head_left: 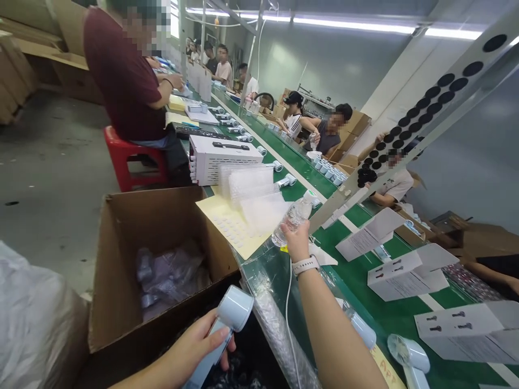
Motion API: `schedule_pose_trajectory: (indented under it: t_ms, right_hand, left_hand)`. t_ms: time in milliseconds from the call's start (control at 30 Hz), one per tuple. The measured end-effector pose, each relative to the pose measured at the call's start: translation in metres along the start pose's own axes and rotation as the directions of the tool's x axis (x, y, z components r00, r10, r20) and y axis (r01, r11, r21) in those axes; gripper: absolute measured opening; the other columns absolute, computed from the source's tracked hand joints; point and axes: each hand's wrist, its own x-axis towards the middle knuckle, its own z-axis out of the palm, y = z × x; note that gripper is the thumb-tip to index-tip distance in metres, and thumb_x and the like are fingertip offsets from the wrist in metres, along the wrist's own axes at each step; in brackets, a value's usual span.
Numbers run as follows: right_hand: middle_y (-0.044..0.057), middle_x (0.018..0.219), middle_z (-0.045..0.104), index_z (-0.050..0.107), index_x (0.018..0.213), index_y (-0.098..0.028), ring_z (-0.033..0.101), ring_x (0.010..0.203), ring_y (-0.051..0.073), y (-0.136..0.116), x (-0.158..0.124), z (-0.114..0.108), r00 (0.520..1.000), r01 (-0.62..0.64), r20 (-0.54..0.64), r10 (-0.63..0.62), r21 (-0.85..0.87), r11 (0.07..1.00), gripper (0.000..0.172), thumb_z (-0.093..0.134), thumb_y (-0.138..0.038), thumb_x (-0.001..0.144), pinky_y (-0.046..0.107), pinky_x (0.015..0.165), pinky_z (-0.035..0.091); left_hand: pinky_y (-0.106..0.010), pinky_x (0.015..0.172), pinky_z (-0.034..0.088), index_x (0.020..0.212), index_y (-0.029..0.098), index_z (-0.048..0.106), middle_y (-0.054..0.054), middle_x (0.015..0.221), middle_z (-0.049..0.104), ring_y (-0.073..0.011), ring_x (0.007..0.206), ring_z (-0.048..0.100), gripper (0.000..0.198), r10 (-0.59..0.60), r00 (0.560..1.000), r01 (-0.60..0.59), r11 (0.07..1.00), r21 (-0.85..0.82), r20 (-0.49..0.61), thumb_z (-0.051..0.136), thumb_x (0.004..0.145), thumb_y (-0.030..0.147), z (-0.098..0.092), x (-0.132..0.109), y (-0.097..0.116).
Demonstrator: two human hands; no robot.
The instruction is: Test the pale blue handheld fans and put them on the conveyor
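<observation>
My left hand point(197, 346) is wrapped round the handle of a pale blue hand-held fan point(227, 322), held low over the gap beside the cardboard box point(121, 281). My right hand point(297, 240), with a white watch on the wrist, grips a clear plastic water bottle point(292, 217) with a green-and-white cap, tilted over the edge of the green conveyor belt point(365, 270). Beside the bottle lie bubble-wrap bags point(259, 202) on a yellow sticker sheet point(231, 227).
White printed cartons point(409, 273) and another pale fan point(407, 354) lie on the belt to the right. The cardboard box holds plastic-wrapped items point(166, 278). A person in a dark red shirt point(125, 81) sits on a red stool ahead; other workers line the belt's far side.
</observation>
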Motion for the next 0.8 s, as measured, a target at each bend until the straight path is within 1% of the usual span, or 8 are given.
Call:
schedule_pose_trajectory:
  t_ms: [100,200,267,333,433,500,633,800]
  right_hand:
    - [0.020,0.146,0.048,0.036,0.138,-0.014,0.046,0.133,0.029,0.007,0.000,0.010,0.999,0.032,0.040,-0.027,-0.131,0.991,0.079,0.076,-0.036,0.073,0.045,0.112,0.035]
    - [0.015,0.135,0.059,0.047,0.133,-0.015,0.058,0.121,0.026,0.010,0.000,-0.004,0.993,0.035,0.115,0.000,-0.300,0.953,0.061,0.074,-0.034,0.081,0.044,0.103,0.045]
    - [0.010,0.124,0.065,0.059,0.121,-0.016,0.063,0.111,0.024,0.010,0.000,-0.030,0.989,0.021,0.143,0.049,-0.451,0.892,0.039,0.070,-0.033,0.087,0.045,0.097,0.050]
    - [0.008,0.118,0.066,0.065,0.111,-0.016,0.064,0.107,0.023,0.009,0.001,-0.066,0.987,-0.012,0.116,0.107,-0.620,0.784,0.025,0.065,-0.033,0.093,0.046,0.094,0.052]
    - [0.008,0.118,0.066,0.065,0.112,-0.017,0.064,0.104,0.022,0.011,-0.001,-0.116,0.983,-0.047,0.064,0.175,-0.824,0.564,0.023,0.061,-0.033,0.096,0.044,0.091,0.054]
    - [0.009,0.120,0.065,0.064,0.114,-0.017,0.065,0.104,0.022,0.017,-0.005,-0.133,0.975,-0.016,0.082,0.206,-0.900,0.435,0.024,0.062,-0.032,0.095,0.043,0.090,0.055]
    - [0.009,0.121,0.065,0.064,0.115,-0.017,0.064,0.104,0.022,0.031,-0.011,-0.133,0.966,0.080,0.139,0.218,-0.963,0.259,0.025,0.061,-0.032,0.096,0.043,0.090,0.055]
    - [0.008,0.119,0.065,0.064,0.113,-0.017,0.064,0.104,0.022,0.033,-0.014,-0.135,0.976,0.138,0.161,0.146,-0.978,0.157,0.024,0.060,-0.033,0.096,0.043,0.090,0.054]
  left_hand:
    - [-0.033,0.066,0.044,0.094,0.020,0.056,-0.003,0.084,0.068,-0.0186,0.063,0.063,0.060,0.004,0.999,-0.005,1.000,-0.022,-0.034,0.065,0.071,0.074,-0.005,0.000,-0.001]
    - [-0.032,0.064,0.043,0.091,0.019,0.057,-0.003,0.082,0.067,-0.0185,0.062,0.062,0.063,0.016,0.998,-0.018,0.999,-0.038,-0.055,0.067,0.067,0.076,-0.005,0.001,0.003]
    - [-0.032,0.064,0.043,0.089,0.018,0.057,-0.003,0.081,0.067,-0.0184,0.061,0.062,0.063,0.009,0.997,-0.013,0.998,-0.061,-0.071,0.070,0.065,0.075,-0.005,0.000,0.008]
    - [-0.032,0.064,0.045,0.089,0.018,0.058,-0.004,0.082,0.067,-0.0182,0.062,0.062,0.060,-0.004,0.997,-0.004,0.994,-0.108,-0.075,0.074,0.065,0.071,-0.005,0.000,0.012]
    - [-0.033,0.064,0.050,0.094,0.018,0.060,-0.004,0.087,0.067,-0.0185,0.066,0.063,0.055,0.015,0.999,-0.025,0.973,-0.231,-0.045,0.078,0.066,0.061,-0.002,0.003,0.017]
    - [-0.034,0.066,0.052,0.097,0.018,0.060,-0.005,0.088,0.068,-0.0194,0.069,0.065,0.053,0.056,0.998,-0.052,0.957,-0.285,0.004,0.079,0.067,0.057,0.006,0.006,0.023]
    - [-0.034,0.070,0.052,0.099,0.015,0.058,-0.008,0.084,0.070,-0.0209,0.072,0.068,0.044,0.137,0.975,-0.082,0.952,-0.296,0.172,0.073,0.079,0.052,0.034,0.010,0.044]
    - [-0.033,0.068,0.056,0.107,0.016,0.053,-0.008,0.100,0.068,-0.0214,0.074,0.072,0.043,0.235,0.919,-0.102,0.918,-0.382,0.318,0.072,0.082,0.046,0.066,0.005,0.063]
